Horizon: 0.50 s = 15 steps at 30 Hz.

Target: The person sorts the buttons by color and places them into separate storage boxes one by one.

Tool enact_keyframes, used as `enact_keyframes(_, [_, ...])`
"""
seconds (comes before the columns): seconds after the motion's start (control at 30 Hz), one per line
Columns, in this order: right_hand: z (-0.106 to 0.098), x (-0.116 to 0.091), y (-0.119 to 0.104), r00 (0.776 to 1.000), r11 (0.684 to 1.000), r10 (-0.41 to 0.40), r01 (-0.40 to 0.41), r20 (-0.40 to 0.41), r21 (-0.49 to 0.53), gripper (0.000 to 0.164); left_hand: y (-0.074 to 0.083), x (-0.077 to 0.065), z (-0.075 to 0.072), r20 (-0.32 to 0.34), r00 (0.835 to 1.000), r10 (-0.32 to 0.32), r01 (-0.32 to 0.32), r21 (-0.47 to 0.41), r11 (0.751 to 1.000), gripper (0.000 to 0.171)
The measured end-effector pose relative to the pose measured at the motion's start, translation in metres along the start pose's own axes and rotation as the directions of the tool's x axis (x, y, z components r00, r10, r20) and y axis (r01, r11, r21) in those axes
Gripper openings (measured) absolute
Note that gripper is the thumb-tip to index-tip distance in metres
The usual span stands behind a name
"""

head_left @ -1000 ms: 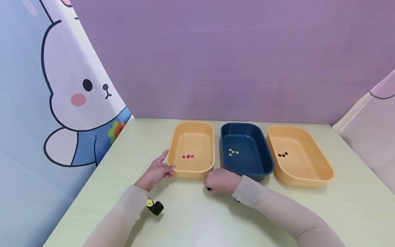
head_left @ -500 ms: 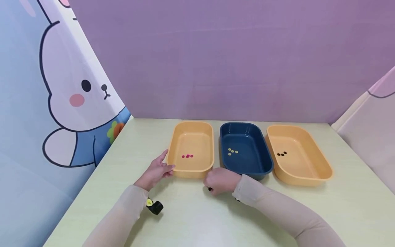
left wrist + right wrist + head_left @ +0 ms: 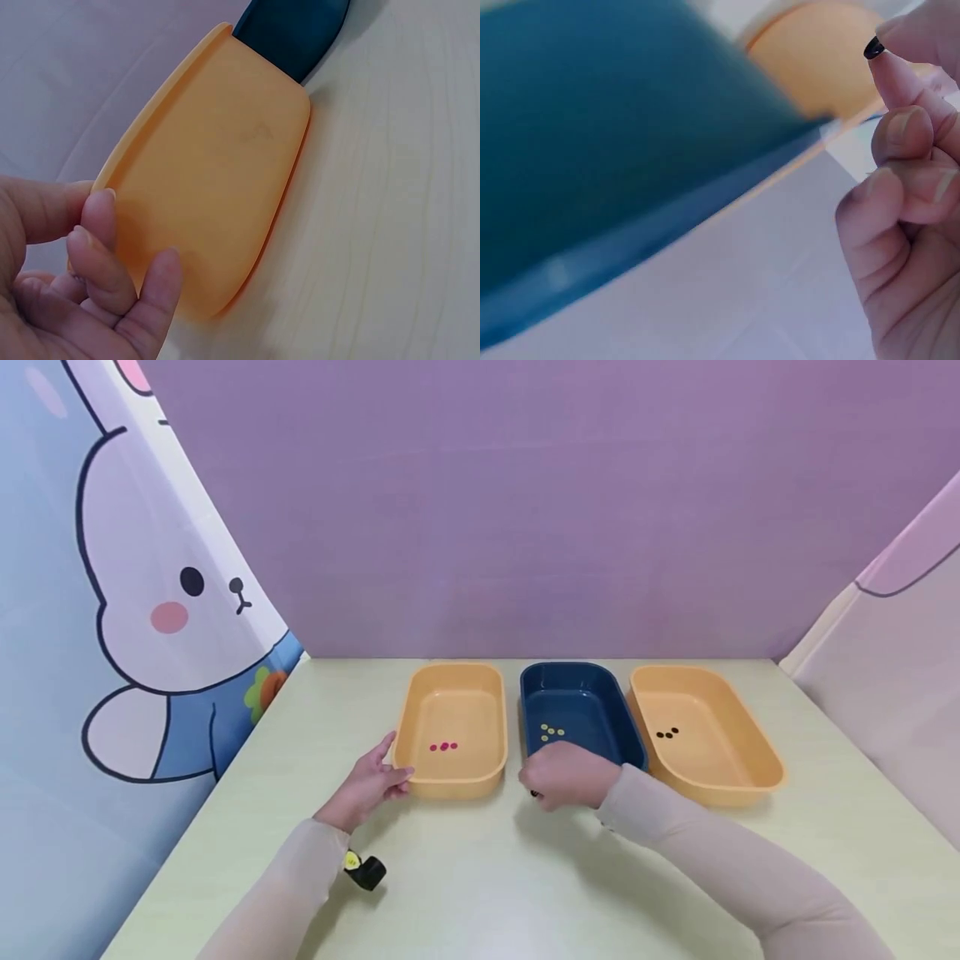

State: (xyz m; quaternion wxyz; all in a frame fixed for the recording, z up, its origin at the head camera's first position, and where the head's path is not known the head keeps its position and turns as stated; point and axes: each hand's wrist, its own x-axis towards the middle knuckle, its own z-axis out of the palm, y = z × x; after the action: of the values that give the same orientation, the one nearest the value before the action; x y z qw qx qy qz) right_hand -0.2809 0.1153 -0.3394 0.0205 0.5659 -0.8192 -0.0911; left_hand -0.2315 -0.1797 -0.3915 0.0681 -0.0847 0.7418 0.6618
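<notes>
My left hand (image 3: 366, 787) grips the near left corner of the left yellow tray (image 3: 453, 788), thumb over the rim and other fingers along the outside wall. Pink buttons (image 3: 444, 747) lie inside that tray. My right hand (image 3: 568, 775) pinches a small black button (image 3: 874, 48) between thumb and index finger, its other fingers curled in. In the head view this hand overlaps the near left part of the dark blue tray (image 3: 592, 714), which holds several yellow buttons (image 3: 551, 732). Black buttons (image 3: 667, 734) rest in the right yellow tray (image 3: 716, 731).
The three trays stand in a row toward the back of the pale table (image 3: 465, 893). A purple cloth backdrop (image 3: 480, 518) rises behind them, and a rabbit-print cloth (image 3: 150, 610) hangs at the left. A black wrist camera (image 3: 367, 872) sits under the left sleeve.
My right hand has lifted and shifted right, from the table between the trays to the blue tray's near edge, carrying the black button. My left hand keeps its grip; the head view tilts slightly.
</notes>
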Motion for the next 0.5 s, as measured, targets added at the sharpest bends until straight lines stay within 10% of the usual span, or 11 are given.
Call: enact_keyframes(0.5, [-0.023, -0.028, 0.031, 0.995, 0.996, 0.083, -0.085, -0.057, -0.022, 0.032, 0.002, 0.000, 0.000, 0.003, 1.000, 0.004, -0.004, 0.005, 1.000, 0.079])
